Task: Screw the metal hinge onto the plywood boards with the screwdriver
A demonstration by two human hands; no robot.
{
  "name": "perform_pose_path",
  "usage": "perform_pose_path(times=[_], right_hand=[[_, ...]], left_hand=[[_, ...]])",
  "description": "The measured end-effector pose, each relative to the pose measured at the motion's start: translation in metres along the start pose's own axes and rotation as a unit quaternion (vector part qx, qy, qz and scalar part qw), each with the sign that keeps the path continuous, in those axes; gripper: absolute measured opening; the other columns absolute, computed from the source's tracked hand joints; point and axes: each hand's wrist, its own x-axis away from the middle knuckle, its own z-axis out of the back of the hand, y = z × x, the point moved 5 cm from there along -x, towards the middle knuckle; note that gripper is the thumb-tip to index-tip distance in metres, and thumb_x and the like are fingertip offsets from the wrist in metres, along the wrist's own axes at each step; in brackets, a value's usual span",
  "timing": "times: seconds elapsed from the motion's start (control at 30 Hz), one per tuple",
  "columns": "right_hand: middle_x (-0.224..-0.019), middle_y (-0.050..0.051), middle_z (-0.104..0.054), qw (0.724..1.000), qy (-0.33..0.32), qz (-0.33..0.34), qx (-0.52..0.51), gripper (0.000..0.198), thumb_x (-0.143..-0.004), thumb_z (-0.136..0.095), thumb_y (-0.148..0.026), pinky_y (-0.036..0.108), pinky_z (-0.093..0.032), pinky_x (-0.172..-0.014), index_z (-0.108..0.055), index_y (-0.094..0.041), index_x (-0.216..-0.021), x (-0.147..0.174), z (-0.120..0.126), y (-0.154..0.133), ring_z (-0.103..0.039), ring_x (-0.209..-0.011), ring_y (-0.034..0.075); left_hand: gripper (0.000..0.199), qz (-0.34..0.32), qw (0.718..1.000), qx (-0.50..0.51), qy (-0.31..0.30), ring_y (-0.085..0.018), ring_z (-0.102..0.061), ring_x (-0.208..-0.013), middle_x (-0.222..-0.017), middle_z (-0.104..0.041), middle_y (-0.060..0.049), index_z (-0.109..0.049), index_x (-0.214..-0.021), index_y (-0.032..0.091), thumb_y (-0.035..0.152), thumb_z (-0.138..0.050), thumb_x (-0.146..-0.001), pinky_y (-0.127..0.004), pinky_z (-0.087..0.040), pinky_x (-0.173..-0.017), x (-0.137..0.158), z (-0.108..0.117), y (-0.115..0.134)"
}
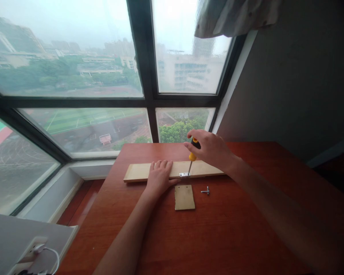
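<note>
A long pale wooden board (134, 172) lies across the table. My left hand (159, 175) rests on it with the fingers stretched flat over its top and the thumb pointing right along the near edge. Beside that thumb, a small metal hinge (185, 174) sits at the board's near edge. My right hand (208, 147) is closed around the black and yellow handle of a screwdriver (192, 156). The screwdriver leans slightly, its tip down at the right end of the hinge. Whether a screw is under the tip is too small to tell.
On the reddish-brown wooden table (172, 240), in front of the board, lie a small square wooden piece (185, 198) with two holes and a few loose screws (206, 191). Behind are large windows (103, 126). A white plug (39, 249) is in a wall socket at lower left.
</note>
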Motion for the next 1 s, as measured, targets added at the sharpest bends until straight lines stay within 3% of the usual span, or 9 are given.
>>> perform_pose_path(times=[0.2,0.47,0.73,0.83,1.0], right_hand=[[-0.094,0.004,-0.067,1.000,-0.010,-0.002,-0.014,0.017,-0.090,-0.049,-0.030,0.028,-0.038,-0.064,-0.060,-0.023,-0.100,-0.0034,-0.0040,0.0015,-0.060,-0.078,0.019],[-0.105,0.005,-0.064,0.998,-0.015,0.009,-0.067,0.031,-0.082,-0.052,-0.024,0.029,-0.043,-0.069,-0.055,-0.022,-0.113,-0.0016,-0.0050,0.0034,-0.061,-0.084,0.019],[-0.091,0.004,-0.068,1.000,0.000,-0.020,0.012,0.026,-0.091,-0.050,-0.044,0.029,-0.037,-0.059,-0.062,-0.023,-0.101,-0.0016,0.0012,0.0036,-0.061,-0.075,0.019],[-0.096,0.004,-0.068,1.000,-0.003,-0.016,-0.001,0.023,-0.091,-0.050,-0.035,0.029,-0.040,-0.063,-0.060,-0.023,-0.107,-0.0031,-0.0016,0.0045,-0.062,-0.079,0.020],[-0.110,0.006,-0.065,0.998,-0.012,0.008,-0.060,0.037,-0.083,-0.051,-0.023,0.029,-0.043,-0.070,-0.052,-0.021,-0.120,-0.0018,-0.0037,0.0038,-0.061,-0.089,0.020]], left_hand=[[0.069,0.001,1.000,0.005,0.001,-0.032,-0.047,-0.117,-0.126,-0.057,-0.012,-0.049,-0.130,0.025,0.060,-0.066,-0.073,-0.047,-0.028,-0.104,0.0004,0.0011,0.0004],[0.067,0.004,1.000,0.004,-0.003,-0.032,-0.047,-0.116,-0.125,-0.057,-0.012,-0.051,-0.128,0.024,0.061,-0.064,-0.075,-0.047,-0.028,-0.104,-0.0001,0.0022,0.0013],[0.067,0.006,1.000,0.000,-0.004,-0.032,-0.046,-0.117,-0.126,-0.056,-0.012,-0.050,-0.128,0.024,0.058,-0.067,-0.073,-0.047,-0.029,-0.104,0.0002,0.0030,0.0017],[0.067,0.006,1.000,0.002,-0.004,-0.032,-0.046,-0.117,-0.127,-0.056,-0.012,-0.050,-0.128,0.024,0.058,-0.067,-0.073,-0.047,-0.029,-0.104,0.0002,0.0032,0.0017],[0.067,0.008,1.000,0.008,-0.006,-0.033,-0.046,-0.117,-0.126,-0.056,-0.012,-0.050,-0.128,0.024,0.059,-0.066,-0.074,-0.047,-0.028,-0.104,0.0001,0.0023,0.0013]])
